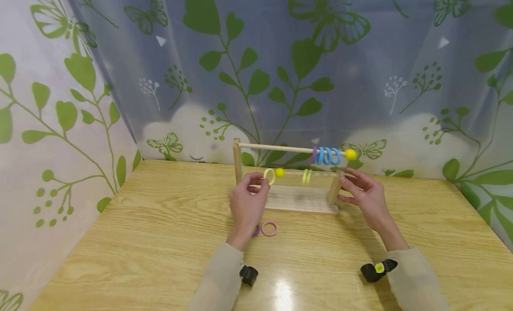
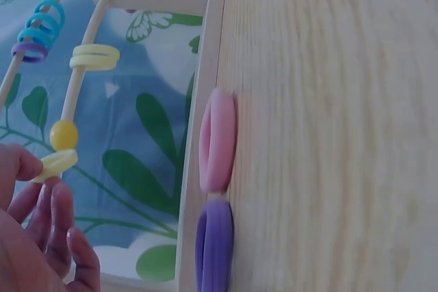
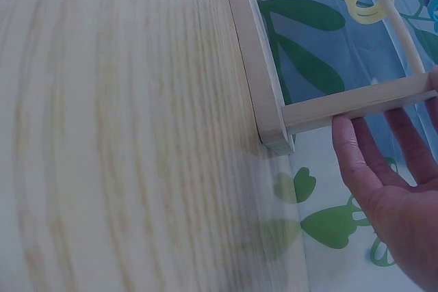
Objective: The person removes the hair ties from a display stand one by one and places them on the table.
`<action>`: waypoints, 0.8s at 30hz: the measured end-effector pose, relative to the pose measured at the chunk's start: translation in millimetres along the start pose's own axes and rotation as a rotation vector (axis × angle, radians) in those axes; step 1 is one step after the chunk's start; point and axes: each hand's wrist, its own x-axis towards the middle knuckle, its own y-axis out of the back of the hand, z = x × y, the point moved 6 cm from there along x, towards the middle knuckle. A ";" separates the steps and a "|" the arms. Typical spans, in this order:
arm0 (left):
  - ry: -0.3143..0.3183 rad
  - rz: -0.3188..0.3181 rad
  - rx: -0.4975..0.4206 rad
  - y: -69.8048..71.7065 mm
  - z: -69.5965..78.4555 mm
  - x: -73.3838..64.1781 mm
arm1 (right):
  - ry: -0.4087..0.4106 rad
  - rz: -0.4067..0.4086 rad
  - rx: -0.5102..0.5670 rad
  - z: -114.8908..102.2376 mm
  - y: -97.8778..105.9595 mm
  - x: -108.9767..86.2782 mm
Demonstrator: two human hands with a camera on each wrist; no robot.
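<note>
My left hand (image 1: 249,202) pinches a pale yellow ring (image 2: 58,164) between thumb and fingers. The ring is right beside the yellow ball (image 2: 63,135) at the free end of the lower rod (image 2: 87,35). Two more pale yellow rings (image 1: 306,176) hang on that rod. My right hand (image 1: 366,199) holds the short right post (image 3: 356,106) of the wooden rack (image 1: 296,199), fingertips along its outer side. On the upper rod (image 1: 276,147) hang a purple ring (image 1: 314,155) and several blue rings (image 1: 328,156), near another yellow ball (image 1: 350,154).
A pink ring (image 1: 270,228) and a purple ring (image 2: 215,247) lie on the wooden table (image 1: 160,257) in front of the rack, the purple one partly behind my left wrist in the head view. A leaf-patterned curtain (image 1: 260,79) hangs behind the table.
</note>
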 end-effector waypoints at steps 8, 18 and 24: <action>-0.014 -0.017 -0.025 15.2 -2.8 3.2 | -0.007 0.006 0.001 0.7 0.6 -0.5; -0.032 -0.121 -0.035 15.5 -2.3 3.5 | -0.019 0.008 -0.004 2.0 1.2 -0.9; -0.047 -0.193 -0.040 12.5 -1.9 2.8 | -0.021 0.012 -0.017 1.7 1.1 -0.4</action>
